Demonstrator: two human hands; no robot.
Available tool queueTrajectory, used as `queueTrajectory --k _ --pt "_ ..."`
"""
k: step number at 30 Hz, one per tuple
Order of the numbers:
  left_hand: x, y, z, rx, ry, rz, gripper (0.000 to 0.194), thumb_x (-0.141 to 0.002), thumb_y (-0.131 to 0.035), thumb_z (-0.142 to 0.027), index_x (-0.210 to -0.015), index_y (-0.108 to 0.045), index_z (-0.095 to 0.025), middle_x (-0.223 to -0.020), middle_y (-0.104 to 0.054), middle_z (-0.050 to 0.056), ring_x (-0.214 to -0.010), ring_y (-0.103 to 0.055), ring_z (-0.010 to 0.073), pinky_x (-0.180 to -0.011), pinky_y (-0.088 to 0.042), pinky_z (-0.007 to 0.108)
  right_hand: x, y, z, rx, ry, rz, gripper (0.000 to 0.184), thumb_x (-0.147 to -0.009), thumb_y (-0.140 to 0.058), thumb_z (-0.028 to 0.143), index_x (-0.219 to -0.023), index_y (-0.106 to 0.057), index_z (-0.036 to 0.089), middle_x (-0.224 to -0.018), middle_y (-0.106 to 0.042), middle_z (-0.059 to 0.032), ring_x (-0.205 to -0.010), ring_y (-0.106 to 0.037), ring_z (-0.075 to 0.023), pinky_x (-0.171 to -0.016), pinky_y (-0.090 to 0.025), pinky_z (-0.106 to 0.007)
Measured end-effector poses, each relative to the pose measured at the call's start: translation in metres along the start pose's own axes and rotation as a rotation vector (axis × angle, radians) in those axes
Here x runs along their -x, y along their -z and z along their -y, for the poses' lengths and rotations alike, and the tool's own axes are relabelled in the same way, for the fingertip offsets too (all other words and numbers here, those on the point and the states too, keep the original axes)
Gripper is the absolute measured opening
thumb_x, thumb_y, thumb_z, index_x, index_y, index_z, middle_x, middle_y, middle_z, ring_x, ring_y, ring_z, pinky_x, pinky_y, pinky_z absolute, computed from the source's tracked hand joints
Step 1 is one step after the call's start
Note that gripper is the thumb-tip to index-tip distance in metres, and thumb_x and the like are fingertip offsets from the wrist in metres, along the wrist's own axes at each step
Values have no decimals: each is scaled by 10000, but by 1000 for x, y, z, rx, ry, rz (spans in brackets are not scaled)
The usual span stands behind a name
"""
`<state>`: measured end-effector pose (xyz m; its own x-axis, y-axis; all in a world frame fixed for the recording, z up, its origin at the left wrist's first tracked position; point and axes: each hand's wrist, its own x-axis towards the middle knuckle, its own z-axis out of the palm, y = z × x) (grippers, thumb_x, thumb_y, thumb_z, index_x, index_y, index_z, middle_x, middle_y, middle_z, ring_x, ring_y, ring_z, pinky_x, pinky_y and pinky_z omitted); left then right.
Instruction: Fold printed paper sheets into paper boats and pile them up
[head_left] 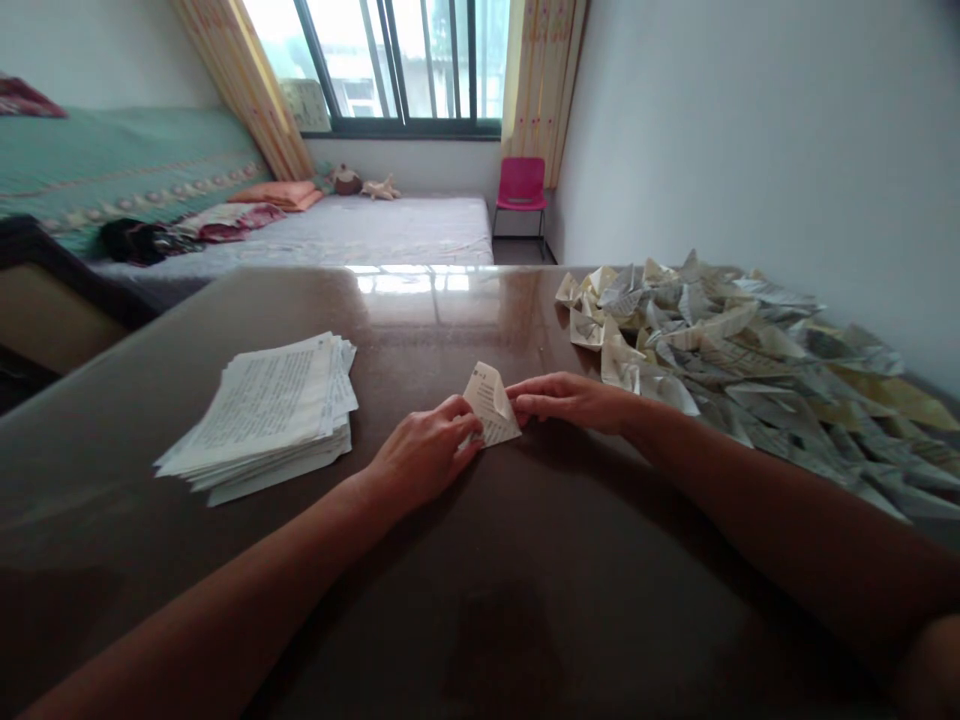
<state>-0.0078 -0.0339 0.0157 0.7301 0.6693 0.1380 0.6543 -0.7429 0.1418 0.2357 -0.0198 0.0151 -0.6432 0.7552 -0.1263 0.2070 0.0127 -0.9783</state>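
A small folded piece of printed paper [491, 398] lies on the table in front of me, its upper end narrowing to a point and a flap raised on its right side. My left hand [431, 445] grips its lower left edge with bent fingers and thumb. From the right, my right hand [566, 400] meets the paper's edge, thumb and fingertips closed together at the flap; the tips are partly hidden. To the left of my left hand sits a stack of printed sheets [262, 410].
A large heap of folded paper pieces [697, 340] covers the table's right side beside the white wall. The glossy brown table [420, 600] reflects the window. Beyond it are a bed [405, 225], a pink chair [522, 187] and curtains [541, 80].
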Motion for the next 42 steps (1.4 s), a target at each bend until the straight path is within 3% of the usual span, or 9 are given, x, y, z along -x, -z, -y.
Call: queueTrajectory --k 9,12,16,18,23,27,31,39,42 --pt "0 0 2 23 29 -62 187 -923 -479 -314 -966 -627 -209 -1054 -594 33 -716 -603 120 -655 -502 256 -8 -23 -12 562 44 -429 318 -790 -646 224 -1087 -615 113 -791 -679 -35 -695 -607 -143 -650 -452 -258" --pt "-2 3 5 70 54 -267 207 -931 -470 -296 -1070 -596 -207 -1086 -581 56 -915 -594 176 -783 -519 309 -4 -17 -5 510 69 -339 233 -873 -539 265 -1022 -635 114 -774 -639 -28 -651 -574 -123 -587 -440 -237" --pt "-3 9 8 117 -32 -455 358 -898 -437 -114 -1233 -524 -205 -1207 -549 88 -1134 -498 210 -963 -468 395 2 -3 1 241 22 -5 372 -916 -491 374 -1183 -606 142 -764 -610 -3 -589 -546 -91 -542 -442 -211" --pt "-2 12 7 139 -150 -369 486 -830 -425 -16 -1254 -518 -234 -1268 -534 76 -1203 -453 214 -1009 -441 421 3 3 1 202 15 66 402 -869 -578 391 -1189 -618 151 -763 -615 7 -606 -533 -86 -575 -440 -212" --pt "2 12 1 195 -315 -53 650 -732 -472 25 -1309 -493 -274 -1427 -422 55 -1297 -397 223 -1047 -424 410 0 11 -4 170 -19 -20 334 -783 -685 386 -1007 -682 138 -764 -643 5 -644 -529 -91 -599 -416 -216" --pt "2 3 2 249 -241 -13 467 -837 -508 -90 -1260 -554 -281 -1414 -433 65 -1192 -523 201 -999 -467 349 -5 12 -10 136 -23 -160 297 -823 -634 400 -932 -671 126 -700 -611 8 -588 -516 -80 -548 -420 -205" --pt "-1 -6 7 270 -90 -37 315 -864 -521 -180 -1147 -641 -251 -1319 -509 62 -1006 -629 170 -950 -500 329 -4 14 -13 33 -33 -234 292 -816 -644 349 -1019 -623 140 -886 -651 -29 -662 -583 -88 -623 -488 -233" --pt "2 0 3 291 -59 55 288 -870 -564 -310 -1127 -661 -223 -1354 -494 83 -1129 -587 209 -1011 -450 342 5 0 1 545 130 -31 255 -828 -648 330 -1020 -681 166 -966 -683 -45 -829 -622 -139 -754 -482 -262" --pt "5 6 7 287 -95 130 523 -765 -696 -410 -1242 -590 -223 -1414 -449 101 -1212 -531 251 -1037 -427 363 9 -9 8 798 255 18 330 -807 -680 381 -1074 -678 187 -1113 -649 -77 -962 -593 -174 -862 -460 -310"
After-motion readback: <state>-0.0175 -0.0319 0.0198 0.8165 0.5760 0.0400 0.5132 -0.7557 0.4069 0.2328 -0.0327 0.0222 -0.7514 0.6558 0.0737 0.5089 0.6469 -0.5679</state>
